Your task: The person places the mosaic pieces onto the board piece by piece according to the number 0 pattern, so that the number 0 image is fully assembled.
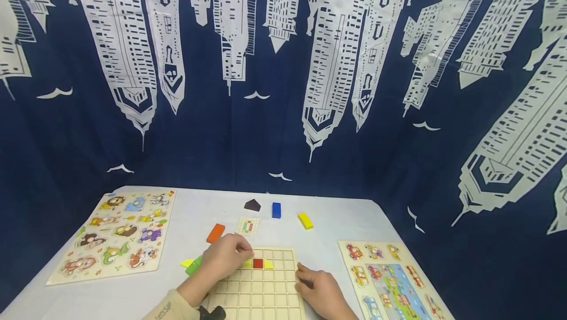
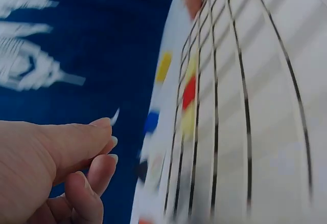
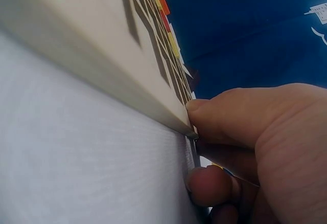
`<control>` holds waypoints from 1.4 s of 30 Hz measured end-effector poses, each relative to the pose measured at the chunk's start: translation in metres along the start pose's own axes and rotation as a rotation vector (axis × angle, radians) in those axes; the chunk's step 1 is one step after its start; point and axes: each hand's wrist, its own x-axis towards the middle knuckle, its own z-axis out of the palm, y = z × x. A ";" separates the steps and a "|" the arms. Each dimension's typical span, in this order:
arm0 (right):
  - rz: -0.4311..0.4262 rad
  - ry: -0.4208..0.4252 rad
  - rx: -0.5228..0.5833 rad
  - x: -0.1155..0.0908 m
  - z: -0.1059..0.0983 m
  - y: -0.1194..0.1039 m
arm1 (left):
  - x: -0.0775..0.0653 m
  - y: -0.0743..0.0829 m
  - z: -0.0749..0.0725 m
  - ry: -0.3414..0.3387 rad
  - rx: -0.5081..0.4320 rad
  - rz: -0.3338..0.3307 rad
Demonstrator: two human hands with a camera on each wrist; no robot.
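My left hand [image 1: 227,257] hovers over the left part of a cream grid board [image 1: 257,288], its thumb and fingertips close together. In the left wrist view no piece shows between the fingers of that left hand [image 2: 69,157]. Just right of its fingertips, a red square tile [image 1: 258,263] sits in the grid between a yellow tile [image 1: 268,264] and another yellow tile [image 1: 247,264], which the hand partly covers. At the board's right edge, my right hand [image 1: 322,291] pinches the rim between thumb and fingers; the right wrist view shows its thumb [image 3: 204,109] on top.
Behind the board lie a small pattern card [image 1: 248,226], an orange block [image 1: 215,233], a dark pentagon block [image 1: 252,205], a blue block [image 1: 276,210] and a yellow block [image 1: 305,221]. Green pieces [image 1: 193,266] lie left. An animal puzzle [image 1: 119,231] and a vehicle puzzle [image 1: 390,280] flank them.
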 end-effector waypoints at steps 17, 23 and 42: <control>0.005 -0.015 0.000 0.002 -0.001 0.002 | -0.053 -0.107 -0.055 0.070 -0.006 -0.302; 0.014 -0.029 0.014 0.000 -0.001 0.002 | -0.053 -0.107 -0.046 0.080 0.003 -0.307; -0.004 -0.011 0.008 -0.001 -0.001 0.000 | -0.055 -0.103 -0.046 0.080 0.035 -0.306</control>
